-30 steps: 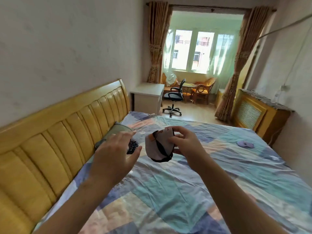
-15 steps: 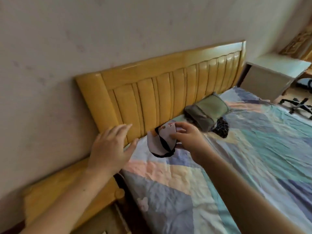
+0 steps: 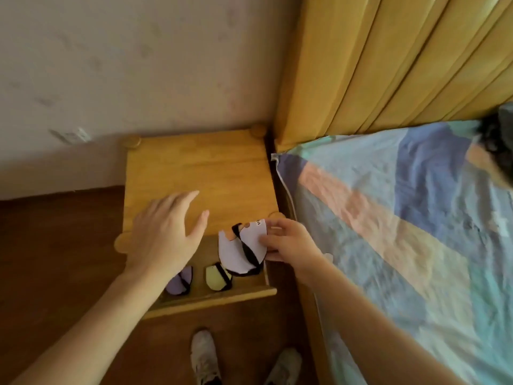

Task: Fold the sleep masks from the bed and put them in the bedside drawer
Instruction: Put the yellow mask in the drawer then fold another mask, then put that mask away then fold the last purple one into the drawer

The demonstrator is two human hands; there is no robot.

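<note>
Two folded sleep masks, one purple (image 3: 180, 282) and one pale yellow (image 3: 218, 279), lie in the open wooden bedside drawer (image 3: 222, 297) as a third, white with a black strap (image 3: 241, 251), hangs above it, pinched in the right hand (image 3: 288, 245). The left hand (image 3: 166, 234) hovers spread over the nightstand top (image 3: 200, 176). Placing appears under way; lowering and releasing it beside the yellow one should follow.

Left hand (image 3: 163, 234) covering part of the purple sleep mask (image 3: 180, 282) and the open drawer's (image 3: 222, 297) left end, white folded sleep mask (image 3: 241, 251) blurring its small print, shoes (image 3: 205, 357) cut off by the bottom edge, dark object (image 3: 497, 140) running off the right edge.
</note>
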